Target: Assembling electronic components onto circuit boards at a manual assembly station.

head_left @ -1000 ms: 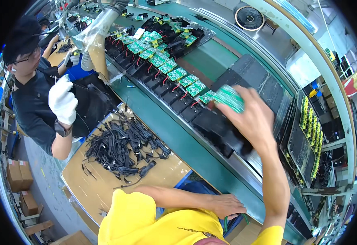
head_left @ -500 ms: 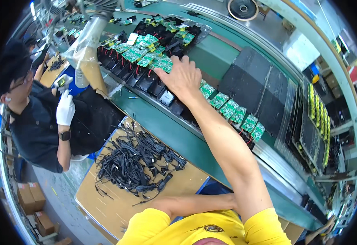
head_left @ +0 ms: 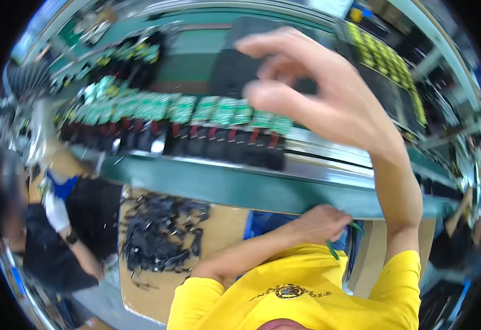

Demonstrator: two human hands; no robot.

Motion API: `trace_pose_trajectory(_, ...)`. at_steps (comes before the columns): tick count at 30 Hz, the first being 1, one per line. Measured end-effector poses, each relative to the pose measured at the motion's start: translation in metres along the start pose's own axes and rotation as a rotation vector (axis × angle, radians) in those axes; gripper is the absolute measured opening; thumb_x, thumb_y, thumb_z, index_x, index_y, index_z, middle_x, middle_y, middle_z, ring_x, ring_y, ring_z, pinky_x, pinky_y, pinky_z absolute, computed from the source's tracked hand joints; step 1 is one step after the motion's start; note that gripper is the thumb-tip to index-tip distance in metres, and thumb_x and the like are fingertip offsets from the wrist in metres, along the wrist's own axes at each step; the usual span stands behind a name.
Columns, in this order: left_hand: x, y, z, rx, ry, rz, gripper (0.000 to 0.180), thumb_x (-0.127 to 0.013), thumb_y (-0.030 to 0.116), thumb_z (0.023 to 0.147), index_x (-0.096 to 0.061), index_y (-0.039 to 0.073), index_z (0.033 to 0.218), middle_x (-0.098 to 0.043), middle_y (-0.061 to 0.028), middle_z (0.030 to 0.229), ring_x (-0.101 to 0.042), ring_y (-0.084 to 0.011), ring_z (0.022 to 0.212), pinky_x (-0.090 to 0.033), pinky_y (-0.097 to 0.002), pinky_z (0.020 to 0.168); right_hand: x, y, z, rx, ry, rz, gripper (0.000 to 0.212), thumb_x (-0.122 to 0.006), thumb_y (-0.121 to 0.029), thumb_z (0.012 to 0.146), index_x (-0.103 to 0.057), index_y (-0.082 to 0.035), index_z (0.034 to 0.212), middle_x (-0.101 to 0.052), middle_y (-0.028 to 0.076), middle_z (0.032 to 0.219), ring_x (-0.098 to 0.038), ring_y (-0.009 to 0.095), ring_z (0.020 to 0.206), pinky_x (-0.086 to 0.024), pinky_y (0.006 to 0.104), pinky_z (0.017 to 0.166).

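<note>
My right hand (head_left: 328,93) is raised close to the camera, fingers spread and curved, with nothing in it. Below and behind it a row of green circuit boards (head_left: 196,109) sits on black holders (head_left: 218,149) along a green conveyor (head_left: 235,184). My left hand (head_left: 320,223) rests low, just under the conveyor's near edge and over a blue bin (head_left: 262,223). Its fingers are curled, and thin green pieces (head_left: 333,250) poke out beside it. Whether it grips them is unclear.
A heap of black cables (head_left: 160,239) lies on a brown board (head_left: 224,225) to my left. A co-worker in black with a white glove (head_left: 56,212) stands at the far left. Racks of yellow-green parts (head_left: 386,60) line the far right.
My right hand has lifted off the boards on the conveyor and come up toward the camera with its fingers spread. The view has swung lower and closer. My left hand stays low.
</note>
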State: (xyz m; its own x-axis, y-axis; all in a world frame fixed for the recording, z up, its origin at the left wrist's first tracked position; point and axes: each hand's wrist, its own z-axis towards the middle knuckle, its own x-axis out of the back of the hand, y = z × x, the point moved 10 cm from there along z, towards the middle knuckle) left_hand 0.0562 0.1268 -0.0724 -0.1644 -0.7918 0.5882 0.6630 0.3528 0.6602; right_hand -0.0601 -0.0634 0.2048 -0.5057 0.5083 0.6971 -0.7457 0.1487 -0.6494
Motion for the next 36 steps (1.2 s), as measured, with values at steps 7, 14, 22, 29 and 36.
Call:
trace_pose_trajectory(7,0.031,-0.011,0.008,0.63,0.37,-0.571,0.073,-0.091,0.009,0.09,-0.052,0.003,0.152,-0.072,-0.0049,0.096,-0.068,-0.0184,0.079,-0.056,-0.0336,0.073,0.021,0.064,-0.294,-0.301,0.092,0.103,0.155,-0.115,-0.045,0.071,-0.024,-0.002,0.189,-0.047,0.02,0.184,-0.073,0.026,0.129,-0.058,0.0415,0.113)
trace_pose_trajectory(14,-0.048,0.069,0.16,0.364,-0.143,-0.52,0.043,-0.085,0.009,0.098,-0.063,0.004,0.135,-0.073,-0.0106,0.118,-0.07,-0.0248,0.091,-0.058,-0.0314,0.081,0.097,0.13,-0.45,-0.491,0.873,0.436,0.098,-0.1,-0.011,0.09,-0.05,-0.004,0.174,-0.073,0.017,0.144,-0.076,0.022,0.108,-0.062,0.0348,0.097)
trace_pose_trajectory(22,-0.039,0.013,0.227,0.27,-0.001,-0.07,0.032,-0.082,0.013,0.104,-0.077,0.003,0.133,-0.077,-0.0101,0.118,-0.071,-0.0228,0.097,-0.058,-0.0356,0.087,0.254,0.264,-0.663,-0.654,1.257,0.635,0.017,-0.071,-0.02,0.108,-0.065,-0.017,0.124,-0.061,-0.002,0.093,-0.053,0.01,0.08,-0.043,0.0273,0.069)
trace_pose_trajectory(29,-0.043,-0.029,0.222,0.411,0.029,-0.298,0.035,-0.079,0.002,0.102,-0.076,0.004,0.137,-0.077,-0.0028,0.104,-0.063,-0.0151,0.08,-0.053,-0.0293,0.075,0.458,0.387,-0.791,-1.414,1.091,-0.84,0.042,-0.067,-0.03,0.101,-0.084,-0.008,0.132,-0.087,0.024,0.126,-0.082,0.048,0.109,-0.066,0.0554,0.093)
trace_pose_trajectory(36,-0.048,-0.029,0.22,0.362,0.049,-0.311,0.043,-0.081,0.005,0.101,-0.073,0.004,0.144,-0.077,-0.0035,0.111,-0.062,-0.0145,0.08,-0.052,-0.0288,0.072,0.493,0.473,-0.88,-1.515,0.836,-0.847,0.048,-0.064,-0.029,0.1,-0.082,-0.006,0.138,-0.086,0.024,0.13,-0.079,0.05,0.121,-0.064,0.0541,0.104)
